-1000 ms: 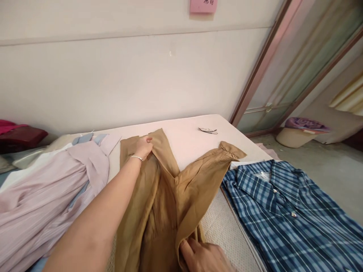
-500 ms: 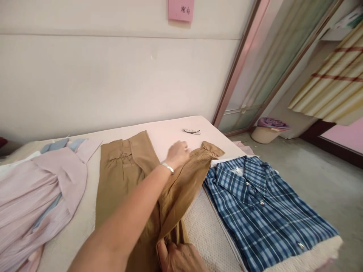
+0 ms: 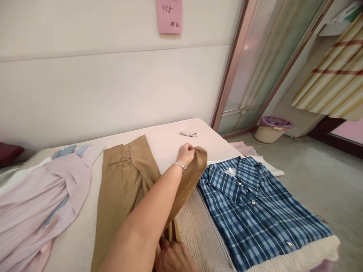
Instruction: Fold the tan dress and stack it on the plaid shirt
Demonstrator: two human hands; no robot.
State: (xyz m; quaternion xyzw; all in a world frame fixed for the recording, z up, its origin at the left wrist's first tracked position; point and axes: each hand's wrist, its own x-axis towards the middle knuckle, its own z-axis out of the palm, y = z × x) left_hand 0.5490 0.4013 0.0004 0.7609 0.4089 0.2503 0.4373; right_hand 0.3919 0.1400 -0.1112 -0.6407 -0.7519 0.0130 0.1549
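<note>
A long brown garment (image 3: pixel 120 189) lies on the bed-like surface, with a gathered detail near its far end. My left hand (image 3: pixel 186 153), a bracelet at its wrist, pinches the far end of the garment's brown sleeve (image 3: pixel 188 181), raised a little off the surface. Near the bottom edge my right hand (image 3: pixel 176 257) is closed on the near part of the brown cloth. My left forearm hides part of the garment's middle. To the right lies a folded blue plaid shirt (image 3: pixel 266 211), buttons up, apart from both hands.
Pale pink clothing (image 3: pixel 51 196) is spread at the left. Glasses (image 3: pixel 188 134) lie near the far edge. Behind stands a white wall (image 3: pixel 99 94) with a pink note (image 3: pixel 169 17). A lined bin (image 3: pixel 269 133) is on the floor near a sliding door (image 3: pixel 255 56).
My left hand has moved right along the sleeve to its end and lifted it, drawing the end up and left. My right hand stays low on the cloth. The view has shifted slightly.
</note>
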